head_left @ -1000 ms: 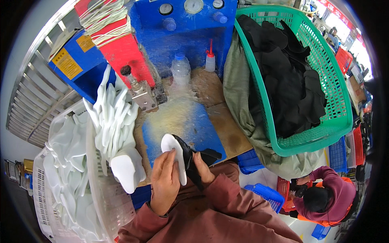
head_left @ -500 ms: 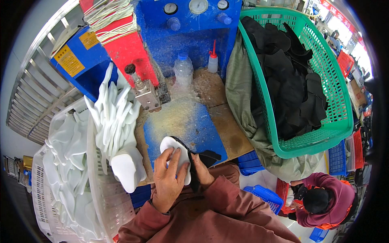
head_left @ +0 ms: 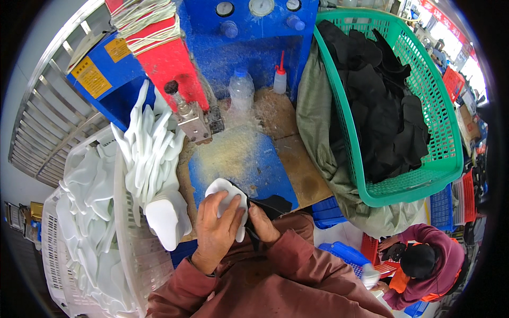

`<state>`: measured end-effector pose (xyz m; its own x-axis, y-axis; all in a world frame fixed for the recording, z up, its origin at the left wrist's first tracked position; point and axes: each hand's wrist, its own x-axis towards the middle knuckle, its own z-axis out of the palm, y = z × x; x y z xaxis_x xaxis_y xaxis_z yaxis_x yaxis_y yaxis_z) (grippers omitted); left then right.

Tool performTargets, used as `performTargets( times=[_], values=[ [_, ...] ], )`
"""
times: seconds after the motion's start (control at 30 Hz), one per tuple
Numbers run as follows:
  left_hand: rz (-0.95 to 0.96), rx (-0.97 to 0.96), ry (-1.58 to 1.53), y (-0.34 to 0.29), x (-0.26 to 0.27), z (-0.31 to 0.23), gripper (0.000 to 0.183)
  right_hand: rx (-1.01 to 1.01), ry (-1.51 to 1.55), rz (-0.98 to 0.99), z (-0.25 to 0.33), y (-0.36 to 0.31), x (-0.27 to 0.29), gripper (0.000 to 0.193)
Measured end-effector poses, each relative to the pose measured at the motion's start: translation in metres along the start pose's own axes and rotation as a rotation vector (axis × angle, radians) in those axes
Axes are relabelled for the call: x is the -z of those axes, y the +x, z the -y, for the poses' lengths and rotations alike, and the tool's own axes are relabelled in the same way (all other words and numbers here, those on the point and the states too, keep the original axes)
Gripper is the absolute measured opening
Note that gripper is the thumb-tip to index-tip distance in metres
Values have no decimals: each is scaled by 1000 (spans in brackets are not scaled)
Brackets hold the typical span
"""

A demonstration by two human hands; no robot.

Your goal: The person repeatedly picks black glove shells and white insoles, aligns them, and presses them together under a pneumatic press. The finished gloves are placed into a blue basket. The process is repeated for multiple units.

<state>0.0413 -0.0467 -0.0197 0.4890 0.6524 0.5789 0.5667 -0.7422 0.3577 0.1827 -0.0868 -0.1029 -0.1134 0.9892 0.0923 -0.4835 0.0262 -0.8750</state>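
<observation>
A white insole-shaped piece lies against a black shoe-upper-like piece at the near edge of the worktable. My left hand is closed on the white piece, its fingers bent across the upper face. My right hand grips the black piece along the insole's right edge, thumb on top; its other fingers are hidden underneath. Part of the black piece sticks out to the right. A stack of white insole pieces stands left of my hands.
A white basket of white pieces is at the left. The green basket at the right holds black pieces. Ahead are a red machine arm, a clear bottle and a red-tipped bottle. A co-worker crouches at lower right.
The white piece and my left hand have shifted slightly left, and the left fingers are more bent. The right hand stays nearly in place. The co-worker's hands have moved, a white thing now near them.
</observation>
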Motion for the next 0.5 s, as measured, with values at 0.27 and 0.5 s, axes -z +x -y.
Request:
performTargets(
  times=[0.27, 0.5],
  values=[
    [104, -59, -129, 15, 1, 12, 38, -69, 203, -168, 1, -5, -4, 61],
    [-50, 642, -443, -13, -4, 35, 28, -226, 632, -294, 10, -8, 5, 80]
  ],
)
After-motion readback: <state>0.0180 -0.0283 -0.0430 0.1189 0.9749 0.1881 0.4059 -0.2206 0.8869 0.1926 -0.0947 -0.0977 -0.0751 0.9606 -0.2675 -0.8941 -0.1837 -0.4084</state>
